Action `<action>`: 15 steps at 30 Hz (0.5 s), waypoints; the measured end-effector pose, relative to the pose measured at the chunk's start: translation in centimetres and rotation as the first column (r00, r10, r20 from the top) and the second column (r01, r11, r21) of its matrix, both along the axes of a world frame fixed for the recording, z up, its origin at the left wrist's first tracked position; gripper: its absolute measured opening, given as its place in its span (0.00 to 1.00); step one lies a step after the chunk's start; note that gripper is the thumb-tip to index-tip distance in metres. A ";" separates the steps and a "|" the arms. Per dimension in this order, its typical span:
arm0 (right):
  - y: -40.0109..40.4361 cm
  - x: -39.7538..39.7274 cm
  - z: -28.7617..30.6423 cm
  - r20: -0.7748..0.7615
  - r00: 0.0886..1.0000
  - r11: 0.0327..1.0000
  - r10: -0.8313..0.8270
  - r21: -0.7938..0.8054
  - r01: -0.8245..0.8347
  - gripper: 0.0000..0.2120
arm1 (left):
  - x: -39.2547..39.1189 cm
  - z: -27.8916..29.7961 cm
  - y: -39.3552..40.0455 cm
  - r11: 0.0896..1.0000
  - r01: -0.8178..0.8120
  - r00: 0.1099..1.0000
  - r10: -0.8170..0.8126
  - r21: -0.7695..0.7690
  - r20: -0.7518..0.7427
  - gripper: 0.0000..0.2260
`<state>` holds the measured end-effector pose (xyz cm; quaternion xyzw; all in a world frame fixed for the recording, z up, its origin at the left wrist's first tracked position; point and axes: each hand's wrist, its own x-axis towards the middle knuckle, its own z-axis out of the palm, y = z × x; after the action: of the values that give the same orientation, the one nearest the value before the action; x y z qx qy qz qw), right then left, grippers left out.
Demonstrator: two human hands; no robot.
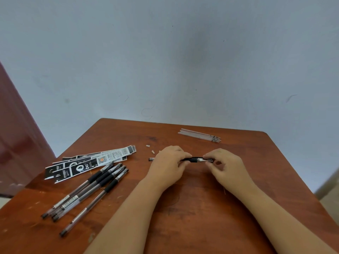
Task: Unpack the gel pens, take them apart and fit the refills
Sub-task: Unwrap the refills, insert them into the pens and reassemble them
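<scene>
The left hand (167, 165) grips the gel pen (194, 159) by its barrel, just above the table (183, 198). The right hand (224, 165) pinches its tip end. It looks light, thin and smooth; the black rubber grip is probably the safest hold.

I hold a gel pen (194, 159) level over the wooden table (201, 208), my left hand (167, 165) gripping its barrel and my right hand (224, 165) pinching the tip end. Four more gel pens (91, 191) lie side by side to the near left beside empty black wrappers (88, 163). A bundle of refills (200, 135) lies at the far right, and small white bits (150, 149) sit just beyond my left hand.
</scene>
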<state>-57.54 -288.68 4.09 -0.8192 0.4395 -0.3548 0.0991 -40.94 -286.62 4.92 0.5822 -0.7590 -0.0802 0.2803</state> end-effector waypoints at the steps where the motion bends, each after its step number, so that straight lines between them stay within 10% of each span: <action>1: 0.0 -0.2 0.2 -0.011 1.000 1.000 0.022 0.009 -0.022 0.07 | 0.1 0.2 0.1 1.000 0.005 1.000 -0.004 0.010 -0.021 0.13; 15: 0.3 -1.6 1.3 0.158 0.976 0.964 0.151 0.195 -0.180 0.11 | 0.1 1.2 1.4 0.990 0.118 0.981 -0.104 0.073 -0.164 0.08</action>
<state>-59.11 -288.34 5.36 -0.8109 0.3958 -0.3549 0.2447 -40.85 -285.21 6.10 0.5417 -0.7614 -0.1735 0.3111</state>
